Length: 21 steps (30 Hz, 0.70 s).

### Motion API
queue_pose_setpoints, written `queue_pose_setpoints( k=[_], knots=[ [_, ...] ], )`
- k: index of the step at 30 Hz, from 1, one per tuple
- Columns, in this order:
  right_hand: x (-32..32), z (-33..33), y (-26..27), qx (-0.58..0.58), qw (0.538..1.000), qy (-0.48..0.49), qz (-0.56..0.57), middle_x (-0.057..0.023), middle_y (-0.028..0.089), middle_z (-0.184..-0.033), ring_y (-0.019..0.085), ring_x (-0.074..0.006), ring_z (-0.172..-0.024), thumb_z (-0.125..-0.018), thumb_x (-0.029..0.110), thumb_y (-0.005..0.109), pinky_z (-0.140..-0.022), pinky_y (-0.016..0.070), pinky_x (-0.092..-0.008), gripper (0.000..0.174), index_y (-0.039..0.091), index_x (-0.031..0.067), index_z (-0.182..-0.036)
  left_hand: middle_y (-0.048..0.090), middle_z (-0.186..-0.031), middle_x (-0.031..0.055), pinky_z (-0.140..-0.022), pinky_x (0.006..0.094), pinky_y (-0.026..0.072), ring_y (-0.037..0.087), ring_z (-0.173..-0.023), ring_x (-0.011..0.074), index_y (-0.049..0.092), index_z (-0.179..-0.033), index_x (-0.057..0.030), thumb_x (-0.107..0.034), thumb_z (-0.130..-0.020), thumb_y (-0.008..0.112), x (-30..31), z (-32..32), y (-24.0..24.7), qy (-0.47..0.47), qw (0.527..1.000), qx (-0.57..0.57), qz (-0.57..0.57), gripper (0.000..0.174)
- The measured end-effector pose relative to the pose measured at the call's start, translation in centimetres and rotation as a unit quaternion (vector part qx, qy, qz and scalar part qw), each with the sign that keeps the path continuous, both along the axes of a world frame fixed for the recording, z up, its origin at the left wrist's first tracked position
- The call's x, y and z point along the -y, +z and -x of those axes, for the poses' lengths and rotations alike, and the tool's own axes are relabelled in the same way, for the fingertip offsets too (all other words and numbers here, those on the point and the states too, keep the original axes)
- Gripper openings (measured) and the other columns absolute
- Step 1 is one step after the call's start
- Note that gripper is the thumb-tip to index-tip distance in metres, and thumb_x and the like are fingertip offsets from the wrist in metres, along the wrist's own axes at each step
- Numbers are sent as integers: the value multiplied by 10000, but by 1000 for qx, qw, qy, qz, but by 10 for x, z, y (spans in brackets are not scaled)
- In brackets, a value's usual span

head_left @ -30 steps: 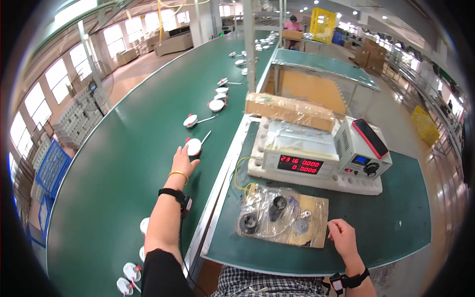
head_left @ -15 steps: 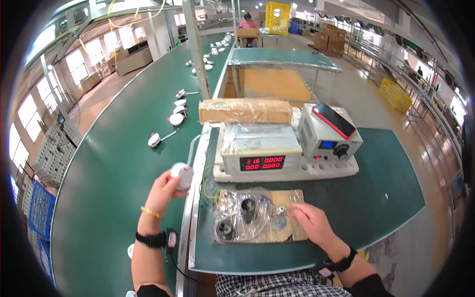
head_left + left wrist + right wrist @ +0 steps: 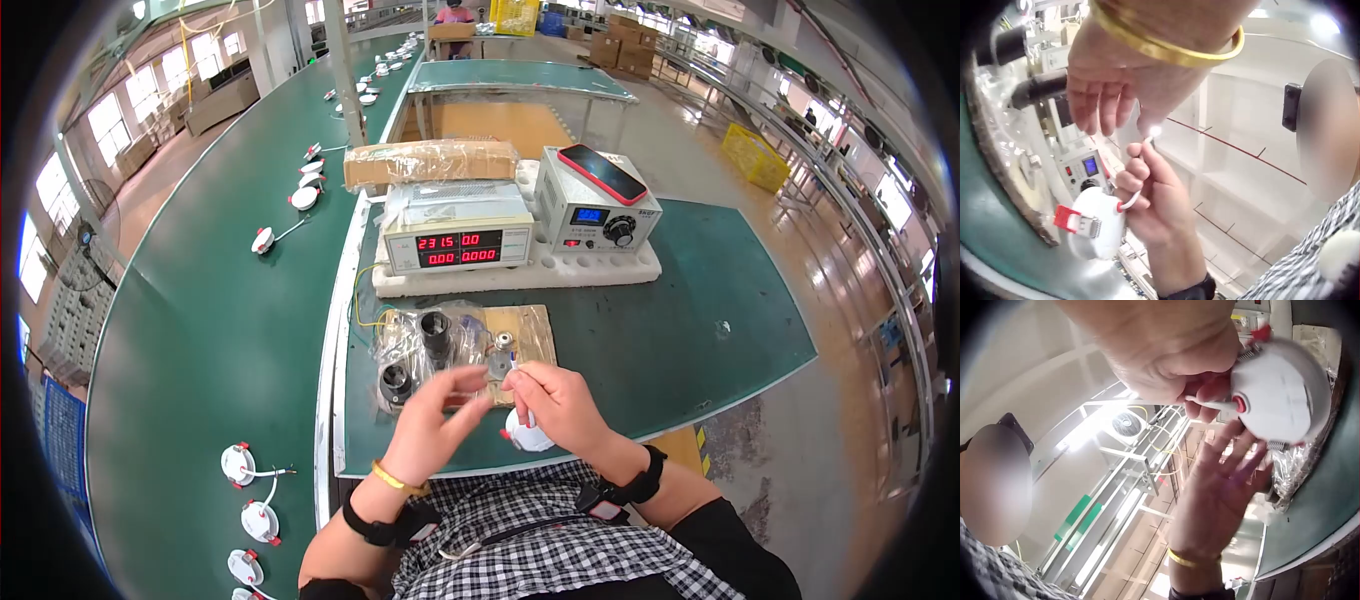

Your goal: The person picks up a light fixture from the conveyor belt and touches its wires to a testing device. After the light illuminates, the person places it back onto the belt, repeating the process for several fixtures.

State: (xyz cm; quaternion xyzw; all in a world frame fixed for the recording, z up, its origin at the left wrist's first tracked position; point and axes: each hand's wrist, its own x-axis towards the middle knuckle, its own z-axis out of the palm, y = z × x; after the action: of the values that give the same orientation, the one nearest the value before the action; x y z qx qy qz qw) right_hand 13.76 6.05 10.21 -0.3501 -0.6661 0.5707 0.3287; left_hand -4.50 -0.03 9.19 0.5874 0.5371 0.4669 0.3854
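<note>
A white round downlight (image 3: 528, 434) with red-ended spring clips hangs below my right hand (image 3: 562, 408), near the front edge of the table. In the left wrist view the right hand's curled fingers grip the lamp's white cable (image 3: 1134, 199), and the lamp body (image 3: 1099, 215) dangles beside the hand. My left hand (image 3: 440, 418) is just to the left, thumb apart and fingers extended, holding nothing. In the right wrist view that left hand (image 3: 1210, 494) shows its palm behind the lamp (image 3: 1282, 394). Beyond both hands lies a plastic-wrapped board (image 3: 530, 325) with black sockets (image 3: 396, 378).
A power meter (image 3: 460, 245) with red digits and a dial-fronted box (image 3: 600, 215) carrying a phone (image 3: 603, 172) stand on white foam (image 3: 480, 282) at the table's back. More downlights (image 3: 258, 520) lie along the green conveyor (image 3: 220, 370) at left.
My left hand reached to a downlight on the conveyor, picked it up and brought it right to the table. The left hand has let go; the right hand now holds its cable.
</note>
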Motion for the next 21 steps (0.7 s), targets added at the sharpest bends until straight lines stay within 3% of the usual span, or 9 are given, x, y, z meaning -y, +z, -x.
queue_pose_setpoints(
  k=[2, 7, 9, 10, 12, 15, 16, 19, 21],
  knots=[
    [5, -3, -1, 23, 1000, -4, -17, -22, 548, -599, 521, -76, -543, -958, 178, 484, -511, 424, -238, 224, 611, -1, -913, 644, -955, 93, -699, 266, 513, 635, -806, 157, 618, -1080, -19, -96, -847, 659, -11, -14, 17, 47, 996, 27, -69, 249],
    [13, -9, -1, 34, 997, 1, -64, -41, 551, -599, 533, -104, -535, -952, 164, 485, -516, 429, -259, 207, 604, 1, -908, 624, -822, 39, -633, 233, 482, 576, -672, 119, 657, -870, -11, -114, -846, 670, -22, -26, 21, 55, 996, -3, -68, 107],
    [15, -10, -3, 35, 997, -3, -69, -47, 552, -600, 536, -112, -534, -951, 160, 485, -518, 431, -265, 203, 603, 0, -908, 609, -852, 15, -692, 235, 480, 576, -741, 103, 635, -894, -21, -136, -898, 613, -24, -26, 7, 24, 979, 202, 25, 117],
    [16, -9, -3, 22, 995, -16, -94, -45, 552, -602, 538, -112, -536, -952, 159, 484, -516, 431, -268, 201, 604, 3, -909, 609, -852, 15, -692, 235, 480, 576, -741, 103, 635, -894, -21, -136, -898, 613, -24, -29, 1, 25, 978, 204, 29, 117],
    [21, -5, -6, 12, 994, -29, -107, -43, 552, -603, 540, -111, -538, -952, 158, 483, -514, 430, -270, 200, 606, 5, -911, 598, -945, 12, -771, 236, 463, 561, -836, 86, 598, -967, -26, -155, -946, 538, -21, -36, -15, -39, 880, 472, 35, 144],
    [19, -1, -11, -12, 996, -52, -69, -16, 571, -646, 507, -68, -517, -980, 164, 449, -471, 394, -196, 232, 602, -3, -934, 582, -1024, 36, -852, 247, 438, 539, -924, 85, 551, -1022, -21, -158, -966, 493, -25, -35, -29, -20, 908, 418, 31, 159],
    [17, 0, -13, -48, 996, -66, -32, -28, 574, -655, 512, -68, -512, -983, 165, 442, -463, 394, -185, 236, 594, -12, -950, 568, -1110, 61, -906, 266, 428, 537, -1004, 114, 554, -1108, -23, -170, -969, 493, -27, -30, -35, -8, 950, 312, -21, 211],
    [6, -1, -12, -100, 991, -91, 21, -62, 572, -673, 539, -79, -540, -989, 173, 434, -452, 417, -177, 253, 572, -38, -986, 502, -1271, 91, -987, 352, 403, 522, -1132, 194, 501, -1230, -9, -207, -976, 472, -13, -26, -33, 72, 960, 270, 4, 323],
    [-3, 0, -15, -184, 970, -152, 34, -45, 574, -676, 513, -54, -506, -991, 198, 445, -458, 414, -176, 260, 579, -24, -981, 459, -1343, 111, -1016, 374, 398, 481, -1212, 220, 384, -1353, 3, -212, -965, 496, 2, -26, -56, 59, 954, 288, 56, 458]
  ],
)
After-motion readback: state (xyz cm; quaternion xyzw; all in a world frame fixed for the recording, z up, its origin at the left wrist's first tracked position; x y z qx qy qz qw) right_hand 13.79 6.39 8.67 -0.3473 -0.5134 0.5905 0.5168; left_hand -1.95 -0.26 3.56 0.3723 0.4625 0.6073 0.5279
